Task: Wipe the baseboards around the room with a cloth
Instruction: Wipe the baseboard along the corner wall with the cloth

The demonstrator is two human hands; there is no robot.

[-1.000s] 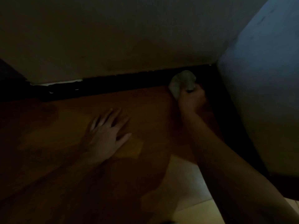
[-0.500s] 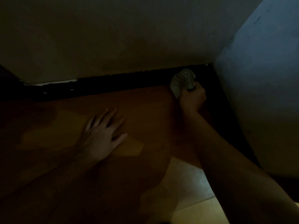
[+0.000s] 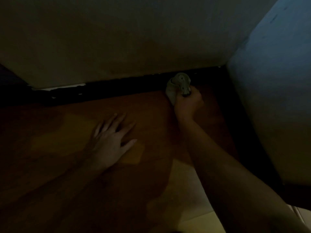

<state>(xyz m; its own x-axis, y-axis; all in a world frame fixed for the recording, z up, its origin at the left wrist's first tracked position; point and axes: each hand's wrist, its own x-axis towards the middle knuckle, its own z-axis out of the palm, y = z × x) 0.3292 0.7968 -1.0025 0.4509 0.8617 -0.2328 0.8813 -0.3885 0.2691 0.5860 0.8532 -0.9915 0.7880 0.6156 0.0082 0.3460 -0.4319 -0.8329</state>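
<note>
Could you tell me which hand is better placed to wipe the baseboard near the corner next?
The right hand: it grips the cloth at the baseboard. The left hand lies flat on the floor, holding nothing.

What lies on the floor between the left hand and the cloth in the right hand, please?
Only bare floor, as far as the dim head view shows: nothing lies between the flat left hand and the cloth that the right hand grips.

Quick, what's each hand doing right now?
Left hand: open, flat on the floor.
Right hand: gripping the cloth against the baseboard.
</note>
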